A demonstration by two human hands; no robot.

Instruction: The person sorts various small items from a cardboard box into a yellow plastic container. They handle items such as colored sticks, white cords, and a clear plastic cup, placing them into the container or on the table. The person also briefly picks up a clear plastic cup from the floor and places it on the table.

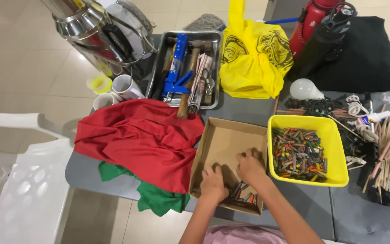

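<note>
**Both hands down in the cardboard box**

The left hand (213,183) and right hand (250,167) rest curled over crayons (243,195) inside the cardboard box (220,140); whether they grip any, I cannot tell. Right of the right hand sits the crayon-filled yellow bin (335,135), within easy reach.

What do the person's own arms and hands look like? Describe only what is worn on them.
Both the left hand and the right hand are bare: no gloves, and no rings, watch or bracelet that the picture shows. The forearms are uncovered up to the bottom edge of the frame, with no sleeves in view. A pink garment shows at the person's lap or torso.
</note>
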